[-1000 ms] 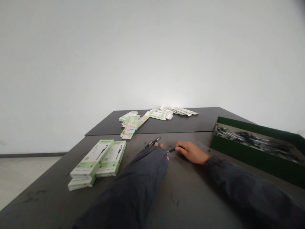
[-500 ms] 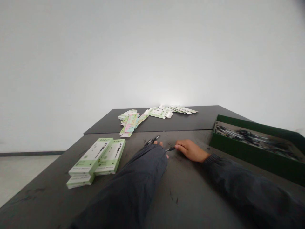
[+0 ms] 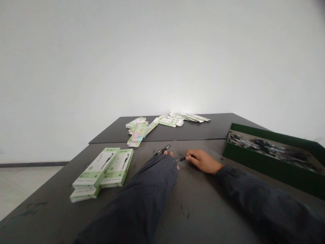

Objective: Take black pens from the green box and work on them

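Observation:
Just past the end of a dark sleeve, the fingertips of my left hand [image 3: 169, 154] show; the sleeve hides the rest, so its grip is unclear. Dark pens [image 3: 161, 150] with clear parts lie beside those fingertips, on the table's middle. My right hand [image 3: 204, 161] is closed, pinching a black pen [image 3: 180, 159] between thumb and fingers. This pen points left, and its other end reaches my left hand. On the right, a green box [image 3: 256, 163] holds many loose pens [image 3: 264, 146].
Green-and-white pen cartons [image 3: 98, 169] are stacked at the left on the dark table [image 3: 200, 210]. Farther back lie flat, colourful cartons [image 3: 139, 131] and a spread of green-and-white cartons [image 3: 169, 120]. A pale wall [image 3: 162, 57] stands behind the table.
A bit of the pen now shows behind my right fingers, which have shifted slightly along it. My left hand and the cartons stay essentially in place.

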A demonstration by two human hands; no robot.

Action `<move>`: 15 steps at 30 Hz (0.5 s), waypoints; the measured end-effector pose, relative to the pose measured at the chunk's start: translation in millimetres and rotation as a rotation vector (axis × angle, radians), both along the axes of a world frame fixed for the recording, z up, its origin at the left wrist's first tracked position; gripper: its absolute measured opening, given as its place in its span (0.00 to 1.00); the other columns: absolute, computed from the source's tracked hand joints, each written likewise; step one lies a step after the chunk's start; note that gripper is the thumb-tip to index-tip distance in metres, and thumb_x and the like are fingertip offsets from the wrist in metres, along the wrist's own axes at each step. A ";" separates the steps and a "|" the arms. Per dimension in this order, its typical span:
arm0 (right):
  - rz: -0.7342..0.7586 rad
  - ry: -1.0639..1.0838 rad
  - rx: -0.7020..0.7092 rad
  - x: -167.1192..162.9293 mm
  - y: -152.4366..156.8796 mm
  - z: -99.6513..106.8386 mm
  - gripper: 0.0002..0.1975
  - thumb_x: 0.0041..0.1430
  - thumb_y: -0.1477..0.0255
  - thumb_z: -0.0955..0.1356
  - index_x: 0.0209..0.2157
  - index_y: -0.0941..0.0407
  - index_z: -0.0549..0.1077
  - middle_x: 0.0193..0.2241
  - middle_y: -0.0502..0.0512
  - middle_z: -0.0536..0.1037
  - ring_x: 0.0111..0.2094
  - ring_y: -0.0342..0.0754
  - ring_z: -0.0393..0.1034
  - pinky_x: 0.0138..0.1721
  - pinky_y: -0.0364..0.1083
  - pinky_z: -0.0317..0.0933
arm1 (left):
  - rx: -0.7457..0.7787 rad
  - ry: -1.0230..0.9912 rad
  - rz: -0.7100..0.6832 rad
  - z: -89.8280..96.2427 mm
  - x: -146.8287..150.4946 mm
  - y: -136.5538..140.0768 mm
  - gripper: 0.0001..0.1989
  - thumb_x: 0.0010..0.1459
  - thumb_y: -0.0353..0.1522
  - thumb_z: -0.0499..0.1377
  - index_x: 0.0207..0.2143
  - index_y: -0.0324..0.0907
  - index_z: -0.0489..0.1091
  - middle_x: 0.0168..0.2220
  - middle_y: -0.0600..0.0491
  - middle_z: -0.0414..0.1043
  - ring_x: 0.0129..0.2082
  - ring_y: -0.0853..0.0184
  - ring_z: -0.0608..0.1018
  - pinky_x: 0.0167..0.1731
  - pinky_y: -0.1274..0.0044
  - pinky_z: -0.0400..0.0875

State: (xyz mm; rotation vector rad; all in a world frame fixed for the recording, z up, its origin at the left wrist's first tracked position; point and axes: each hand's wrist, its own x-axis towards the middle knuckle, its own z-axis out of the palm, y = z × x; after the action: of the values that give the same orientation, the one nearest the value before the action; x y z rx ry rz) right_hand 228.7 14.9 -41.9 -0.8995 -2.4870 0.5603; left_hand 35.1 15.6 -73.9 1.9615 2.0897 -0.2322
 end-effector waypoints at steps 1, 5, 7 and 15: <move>-0.001 -0.002 0.002 0.0 0.3 -0.4 0.12 0.58 0.65 0.59 0.28 0.58 0.67 0.23 0.50 0.69 0.25 0.41 0.60 0.27 0.40 0.50 | -0.027 0.022 -0.006 2.6 1.2 -1.2 0.48 0.40 0.45 0.62 0.61 0.39 0.47 0.60 0.38 0.41 0.57 0.44 0.50 0.51 0.57 0.50; 0.000 -0.003 0.009 -0.2 1.3 -1.3 0.13 0.58 0.65 0.59 0.27 0.58 0.67 0.23 0.50 0.69 0.25 0.41 0.60 0.27 0.40 0.50 | -0.084 0.077 -0.006 12.4 5.3 -6.3 0.48 0.43 0.46 0.60 0.62 0.40 0.42 0.61 0.40 0.36 0.58 0.47 0.45 0.53 0.59 0.47; 0.003 -0.003 0.008 -0.3 1.5 -1.2 0.13 0.58 0.65 0.59 0.27 0.58 0.67 0.23 0.50 0.69 0.25 0.41 0.60 0.27 0.40 0.50 | -0.091 0.080 0.000 14.8 6.2 -8.1 0.48 0.43 0.46 0.59 0.62 0.40 0.42 0.61 0.41 0.36 0.58 0.48 0.45 0.53 0.59 0.47; 0.013 0.002 0.015 -0.5 1.0 -1.0 0.14 0.59 0.64 0.58 0.26 0.58 0.67 0.22 0.50 0.68 0.25 0.41 0.59 0.27 0.40 0.50 | -0.078 0.070 -0.009 10.9 4.0 -7.6 0.47 0.44 0.46 0.59 0.62 0.40 0.43 0.61 0.42 0.37 0.58 0.47 0.44 0.53 0.59 0.46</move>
State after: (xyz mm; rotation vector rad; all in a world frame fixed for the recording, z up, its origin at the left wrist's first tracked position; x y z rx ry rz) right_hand 228.2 15.9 -42.9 -0.8770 -2.4940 0.5461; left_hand 39.1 8.0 -63.0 1.9443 2.0821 -0.3830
